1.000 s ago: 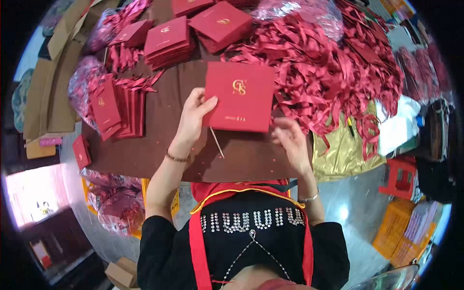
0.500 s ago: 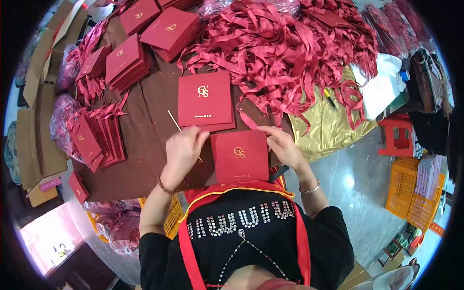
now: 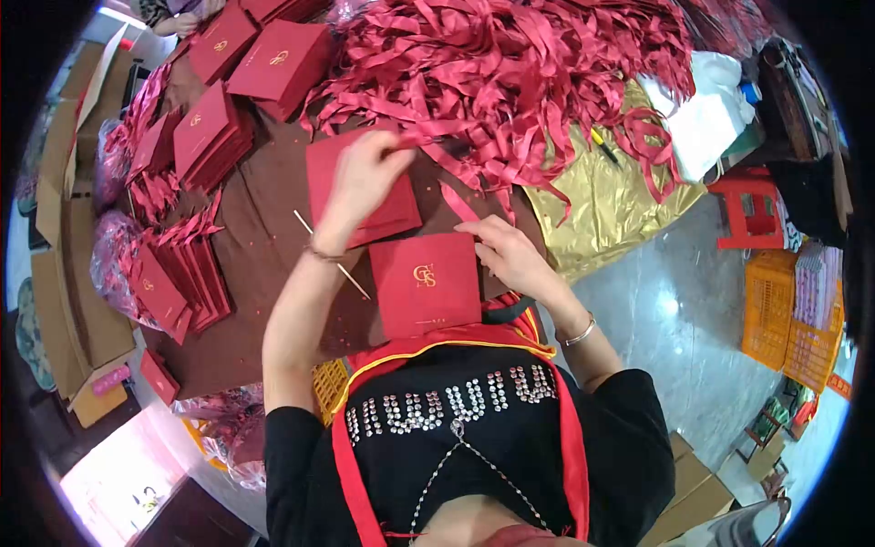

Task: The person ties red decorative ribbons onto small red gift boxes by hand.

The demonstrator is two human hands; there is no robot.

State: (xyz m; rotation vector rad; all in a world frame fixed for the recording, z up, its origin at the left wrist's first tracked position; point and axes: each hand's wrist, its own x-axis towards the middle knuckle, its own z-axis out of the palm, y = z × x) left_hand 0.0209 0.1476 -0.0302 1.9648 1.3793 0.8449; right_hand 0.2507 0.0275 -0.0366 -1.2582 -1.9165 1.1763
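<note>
A square red card folder (image 3: 425, 284) with a gold monogram lies at the table's near edge, against the apron. My right hand (image 3: 510, 257) has its fingers closed on the folder's upper right corner, where a short ribbon end (image 3: 456, 201) also lies. Stretched across a second stack of red folders (image 3: 387, 211) is my left hand (image 3: 369, 173), slightly blurred. Its thumb and fingers come together at a strand of red ribbon by the near edge of the large ribbon pile (image 3: 483, 68). A thin pale stick (image 3: 330, 253) rests on the brown cloth under my left wrist.
Stacks of red folders (image 3: 214, 132) stand at the left and back left, several with ribbons attached. A gold sheet (image 3: 592, 210) with a yellow-black pen (image 3: 603, 146) lies at the right. A red stool (image 3: 752, 210) and orange crates (image 3: 770, 301) stand beyond. Another person's hand (image 3: 178, 23) shows at the far left.
My left hand has left the near folder's upper left corner and moved forward over the other folder stack to the ribbons. My right hand stays at its corner. The whole view has shifted slightly.
</note>
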